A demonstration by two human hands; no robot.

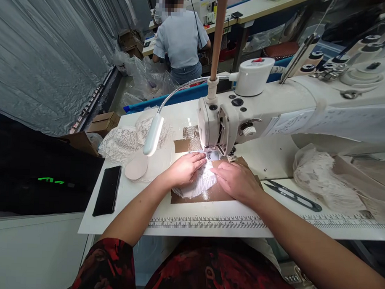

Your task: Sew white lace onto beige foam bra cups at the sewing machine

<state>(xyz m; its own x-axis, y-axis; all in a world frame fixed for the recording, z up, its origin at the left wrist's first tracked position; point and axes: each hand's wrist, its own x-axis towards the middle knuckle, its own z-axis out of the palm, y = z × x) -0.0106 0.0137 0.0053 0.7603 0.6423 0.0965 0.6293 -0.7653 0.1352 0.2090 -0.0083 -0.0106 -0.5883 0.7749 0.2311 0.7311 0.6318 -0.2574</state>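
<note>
A small piece of white lace lies on a brown taped patch under the head of a white sewing machine. My left hand rests flat on the lace, its fingers stretched toward the needle area. My right hand lies flat on the lace's right side, fingers pointing left, close to the presser foot. Neither hand grips anything; both press the fabric down.
A black phone lies at the table's left edge. A pile of lace pieces and a gooseneck lamp sit behind it. Thread snips and a bag of lace are to the right. Another person sits at a far table.
</note>
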